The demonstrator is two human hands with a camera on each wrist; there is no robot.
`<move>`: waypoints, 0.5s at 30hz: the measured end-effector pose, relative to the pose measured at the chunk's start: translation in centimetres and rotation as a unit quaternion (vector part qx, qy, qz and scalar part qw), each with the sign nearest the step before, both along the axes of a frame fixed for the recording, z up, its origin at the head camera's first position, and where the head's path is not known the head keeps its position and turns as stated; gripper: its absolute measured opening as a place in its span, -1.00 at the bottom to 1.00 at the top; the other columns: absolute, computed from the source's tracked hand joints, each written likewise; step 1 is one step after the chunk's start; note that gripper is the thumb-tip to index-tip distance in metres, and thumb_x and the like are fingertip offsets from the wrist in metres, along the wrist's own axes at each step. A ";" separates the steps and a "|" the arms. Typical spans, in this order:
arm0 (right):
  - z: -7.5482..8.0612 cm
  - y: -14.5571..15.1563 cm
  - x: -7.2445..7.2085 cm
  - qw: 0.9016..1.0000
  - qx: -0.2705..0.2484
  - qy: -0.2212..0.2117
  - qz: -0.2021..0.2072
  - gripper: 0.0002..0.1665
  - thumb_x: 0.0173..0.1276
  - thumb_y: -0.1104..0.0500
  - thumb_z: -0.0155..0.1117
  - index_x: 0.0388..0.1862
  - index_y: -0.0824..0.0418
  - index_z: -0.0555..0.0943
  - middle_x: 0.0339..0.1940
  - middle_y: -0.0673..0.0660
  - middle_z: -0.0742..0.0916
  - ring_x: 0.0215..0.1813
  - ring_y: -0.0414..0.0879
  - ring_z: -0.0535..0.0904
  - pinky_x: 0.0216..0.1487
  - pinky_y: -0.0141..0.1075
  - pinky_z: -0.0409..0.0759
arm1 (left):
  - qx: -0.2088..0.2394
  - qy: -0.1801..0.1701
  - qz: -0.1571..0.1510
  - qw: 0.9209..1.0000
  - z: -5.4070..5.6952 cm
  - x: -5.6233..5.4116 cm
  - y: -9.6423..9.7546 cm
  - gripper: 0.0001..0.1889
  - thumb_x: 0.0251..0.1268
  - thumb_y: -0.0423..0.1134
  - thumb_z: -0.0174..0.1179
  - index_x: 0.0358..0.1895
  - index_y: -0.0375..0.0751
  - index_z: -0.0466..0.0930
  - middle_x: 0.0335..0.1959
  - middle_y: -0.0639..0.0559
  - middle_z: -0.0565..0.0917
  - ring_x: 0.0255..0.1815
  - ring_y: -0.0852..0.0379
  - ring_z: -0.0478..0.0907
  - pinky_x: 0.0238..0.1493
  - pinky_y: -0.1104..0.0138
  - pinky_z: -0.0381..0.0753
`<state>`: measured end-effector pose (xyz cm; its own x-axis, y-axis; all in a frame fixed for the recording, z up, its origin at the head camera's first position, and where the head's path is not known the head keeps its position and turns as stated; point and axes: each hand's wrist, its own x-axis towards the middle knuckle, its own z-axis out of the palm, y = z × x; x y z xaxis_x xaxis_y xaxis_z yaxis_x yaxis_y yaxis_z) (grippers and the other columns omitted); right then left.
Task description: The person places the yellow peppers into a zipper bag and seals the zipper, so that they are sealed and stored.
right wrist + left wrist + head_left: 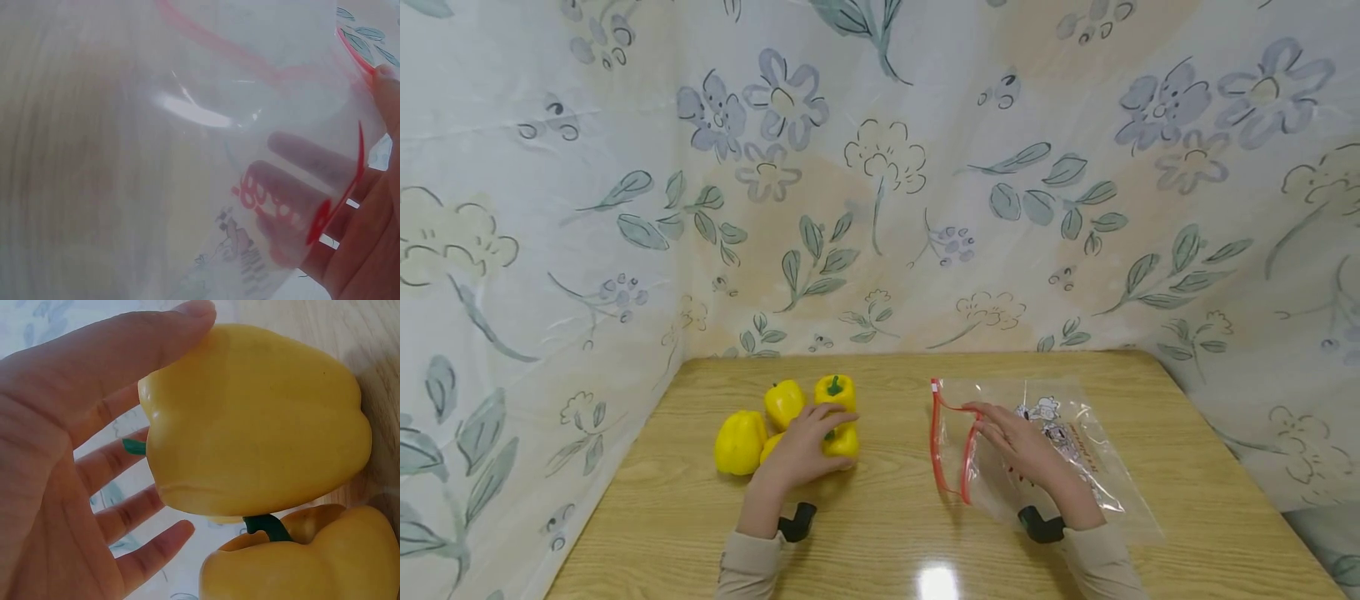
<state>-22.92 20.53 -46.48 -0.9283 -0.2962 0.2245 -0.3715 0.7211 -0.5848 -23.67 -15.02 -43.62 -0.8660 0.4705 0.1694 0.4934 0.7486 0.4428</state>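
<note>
My left hand [802, 443] reaches over a yellow bell pepper [844, 442], thumb on the near side and fingers on the far side. In the left wrist view this pepper [256, 425] lies on its side, its green stem toward the palm and the thumb [187, 319] at its edge. On the right, my right hand [1018, 442] pinches the red zip edge of a clear zip bag [1097, 467]. The bag's mouth gapes toward the peppers. Through the plastic, several fingertips [294, 187] show in the right wrist view, beside red printed lettering.
More yellow bell peppers [740, 443] stand close around the left hand, one behind [835, 392] the held one. Everything lies on a wood-grain table [895, 533]. A floral cloth [880, 275] hangs along the table's back and sides.
</note>
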 end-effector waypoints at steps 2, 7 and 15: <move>-0.1 0.0 0.0 1.000 0.001 0.002 -0.001 -0.54 0.43 -0.11 -0.04 0.28 -0.10 0.39 0.26 0.12 0.52 0.25 0.17 0.42 0.12 0.15 0.43 | 0.004 -0.005 0.001 1.000 0.0 0.0 -0.1 -0.38 -0.05 -0.05 0.42 0.18 0.04 0.47 0.19 0.03 0.44 0.19 -0.06 0.29 0.19 0.05 0.37; -0.1 -0.1 0.0 1.000 0.002 0.002 -0.003 -0.54 0.44 -0.10 -0.05 0.28 -0.10 0.39 0.26 0.12 0.52 0.27 0.15 0.40 0.17 0.14 0.40 | 0.009 -0.020 0.007 1.000 0.0 0.0 -0.2 -0.39 -0.06 -0.05 0.42 0.16 0.04 0.49 0.17 0.04 0.44 0.17 -0.02 0.31 0.16 0.10 0.41; 0.0 -0.1 -0.1 1.000 0.002 0.010 0.008 -0.54 0.44 -0.11 -0.04 0.27 -0.08 0.40 0.25 0.07 0.53 0.27 0.10 0.42 0.18 0.10 0.41 | 0.018 -0.006 0.005 1.000 0.4 0.0 -0.1 -0.40 -0.08 -0.01 0.42 0.13 0.03 0.50 0.12 0.05 0.46 0.12 0.01 0.34 0.14 0.12 0.42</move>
<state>-23.05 20.47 -46.45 -0.9186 -0.3120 0.2424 -0.3951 0.7171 -0.5742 -23.65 -15.10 -43.20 -0.8724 0.4557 0.1767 0.4810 0.7365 0.4756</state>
